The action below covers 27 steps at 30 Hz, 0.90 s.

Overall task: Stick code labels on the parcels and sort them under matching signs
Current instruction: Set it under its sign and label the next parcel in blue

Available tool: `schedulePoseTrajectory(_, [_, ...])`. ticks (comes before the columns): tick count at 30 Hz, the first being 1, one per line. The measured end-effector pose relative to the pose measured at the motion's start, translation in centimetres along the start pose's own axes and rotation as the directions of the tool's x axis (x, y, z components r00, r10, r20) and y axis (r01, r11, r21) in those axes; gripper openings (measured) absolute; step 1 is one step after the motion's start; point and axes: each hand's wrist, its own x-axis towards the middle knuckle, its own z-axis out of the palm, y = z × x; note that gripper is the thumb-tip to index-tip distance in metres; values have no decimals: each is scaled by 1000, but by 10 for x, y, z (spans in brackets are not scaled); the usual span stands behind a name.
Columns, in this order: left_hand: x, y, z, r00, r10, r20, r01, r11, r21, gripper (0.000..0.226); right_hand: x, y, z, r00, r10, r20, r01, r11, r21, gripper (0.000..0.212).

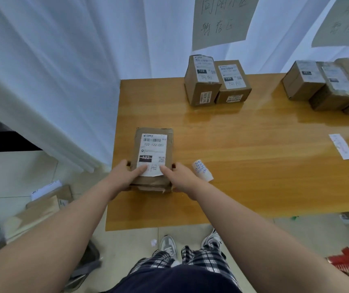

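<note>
Parcel (154,142), brown cardboard, lies flat at left-centre of the frame, on the near left corner of the wooden table (254,170); white shipping label (152,152) on its top face, with barcode, printed digits and handwriting at the lower edge. I see the left hand (127,175) gripping the parcel's lower left corner, thumb on top at the label's edge, fingers round the side; right hand (180,176) grips the lower right corner the same way, thumb on the label; both are grasping; whether the parcel's underside sits on the table I cannot tell.

Sticker roll (202,169), white with blue marks, lies on the table just right of the right hand; touching or not, cannot tell. Paper strip (342,145) at the right edge of the frame, well apart.

Upper centre: two parcels (203,81) side by side, touching, labels up, below a handwritten sign (222,17) on the white curtain (63,60). Upper right: three parcels (328,85) in a row under a second sign (344,20); blurred, writing unreadable.

Lower left, on the floor: cartons (48,197). Bottom centre: shoes (168,245) and checked trousers.
</note>
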Motion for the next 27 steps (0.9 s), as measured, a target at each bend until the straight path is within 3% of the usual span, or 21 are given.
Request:
schedulePoseTrajectory(3, [-11, 11, 11, 995, 92, -34, -92, 996, -5, 64, -5, 1, -6, 997, -33, -71, 42, 992, 123, 60])
schedulePoseTrajectory(7, [-25, 48, 13, 982, 184, -32, -186, 959, -214, 61, -21, -14, -34, 980, -146, -138, 177, 950, 255, 56])
schedulePoseTrajectory(14, [-32, 90, 10, 934, 350, -74, -355, 885, -302, 54, -37, -36, -75, 916, -317, -247, 362, 917, 166, 70])
schedulePoseTrajectory(17, [-30, 100, 13, 915, 396, -75, -396, 849, -348, 48, -49, -39, -90, 884, -383, -270, 429, 893, 139, 66])
schedulePoseTrajectory(27, [-25, 128, 37, 899, 438, -8, -409, 833, -373, 60, -57, -26, -137, 875, -393, -285, 440, 889, 124, 64])
